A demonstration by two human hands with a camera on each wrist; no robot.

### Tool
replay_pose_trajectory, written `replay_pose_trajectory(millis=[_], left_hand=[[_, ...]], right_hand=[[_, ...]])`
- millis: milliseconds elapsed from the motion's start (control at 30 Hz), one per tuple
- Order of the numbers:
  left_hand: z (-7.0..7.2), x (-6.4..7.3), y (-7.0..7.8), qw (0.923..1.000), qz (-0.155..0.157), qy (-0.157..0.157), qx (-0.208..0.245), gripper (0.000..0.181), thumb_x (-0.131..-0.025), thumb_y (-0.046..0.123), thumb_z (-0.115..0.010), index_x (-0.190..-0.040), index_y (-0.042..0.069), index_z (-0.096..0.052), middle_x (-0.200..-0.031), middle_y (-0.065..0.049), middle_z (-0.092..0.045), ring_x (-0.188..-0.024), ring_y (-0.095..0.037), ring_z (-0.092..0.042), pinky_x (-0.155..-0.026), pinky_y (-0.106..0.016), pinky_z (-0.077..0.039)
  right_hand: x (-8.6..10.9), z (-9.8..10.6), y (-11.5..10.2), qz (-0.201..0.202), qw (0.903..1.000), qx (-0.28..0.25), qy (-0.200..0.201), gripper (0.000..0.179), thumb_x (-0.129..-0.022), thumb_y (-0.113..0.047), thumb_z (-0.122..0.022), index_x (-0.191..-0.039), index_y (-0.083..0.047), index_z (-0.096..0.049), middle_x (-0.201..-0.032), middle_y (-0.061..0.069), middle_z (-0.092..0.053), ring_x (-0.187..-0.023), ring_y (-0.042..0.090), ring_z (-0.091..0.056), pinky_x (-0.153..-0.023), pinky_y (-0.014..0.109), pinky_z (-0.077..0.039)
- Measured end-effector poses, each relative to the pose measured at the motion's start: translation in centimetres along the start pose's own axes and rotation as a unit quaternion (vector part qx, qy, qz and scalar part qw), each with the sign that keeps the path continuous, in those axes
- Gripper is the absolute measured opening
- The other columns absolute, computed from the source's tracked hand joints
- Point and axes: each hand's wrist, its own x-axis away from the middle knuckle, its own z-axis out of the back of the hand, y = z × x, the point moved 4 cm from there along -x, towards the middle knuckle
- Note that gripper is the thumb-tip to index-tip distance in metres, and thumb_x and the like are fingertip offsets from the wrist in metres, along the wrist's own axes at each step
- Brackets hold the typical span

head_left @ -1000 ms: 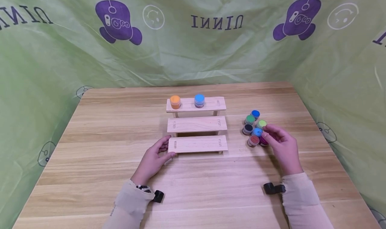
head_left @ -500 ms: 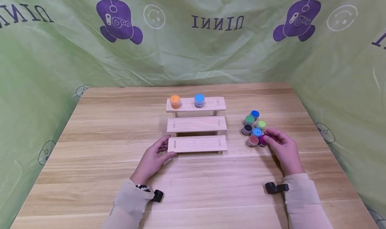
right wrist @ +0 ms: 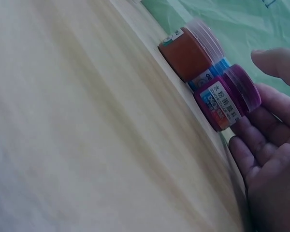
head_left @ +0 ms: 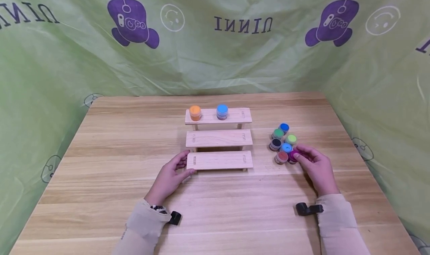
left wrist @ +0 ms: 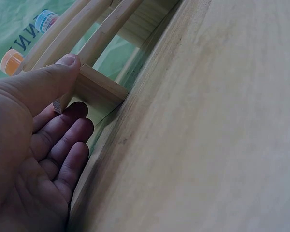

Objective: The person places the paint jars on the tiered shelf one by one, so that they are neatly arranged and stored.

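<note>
A three-tier wooden stand (head_left: 220, 160) is in the middle of the table. My left hand (head_left: 172, 178) holds the left end of its lowest tier; in the left wrist view the thumb (left wrist: 63, 67) lies against the front corner. At the right, my right hand (head_left: 315, 169) is beside a magenta paint jar (right wrist: 224, 99). Its fingers (right wrist: 251, 135) reach behind the jar while the thumb stands off from the lid. A red-brown paint jar (head_left: 281, 157) and a light blue one (head_left: 286, 147) stand close against the magenta jar.
An orange jar (head_left: 195, 113) and a blue jar (head_left: 222, 112) stand on the top tier. Black (head_left: 275, 144), green (head_left: 277, 133), dark blue (head_left: 284, 127) and light green (head_left: 291, 139) jars stand behind the magenta one. Green cloth (head_left: 215, 68) hangs around the table.
My right hand has come slightly toward me, from near the light green jar to the magenta jar. The left hand has stayed at the stand.
</note>
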Motion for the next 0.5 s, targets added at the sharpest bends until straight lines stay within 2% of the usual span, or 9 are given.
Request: replay_pose_trajectory(millis=[233,500], left_hand=[[0.0,0.06,0.08,1.0,0.001,-0.001,0.0,0.07,-0.086,0.016,-0.081,-0.148,0.009,-0.048,-0.125,-0.013,-0.065,-0.113,-0.029,-0.063,-0.1,-0.046,-0.05],[0.02,0.03,0.07,1.0,0.0,-0.001,0.0,0.07,-0.086,0.016,-0.081,-0.148,0.008,-0.048,-0.126,-0.014,-0.064,-0.114,-0.03,-0.062,-0.101,-0.047,-0.05]], right_hand=[[-0.1,0.28,0.14,0.008,0.9989,0.038,-0.027,0.056,-0.096,-0.031,-0.071,-0.138,0.002,-0.055,-0.124,0.0,-0.066,-0.102,-0.007,-0.06,-0.085,0.007,-0.048],[-0.17,0.28,0.19,0.02,0.9975,0.046,-0.051,0.056,-0.095,-0.028,-0.073,-0.138,0.003,-0.055,-0.132,0.02,-0.061,-0.101,-0.006,-0.06,-0.085,0.008,-0.049]])
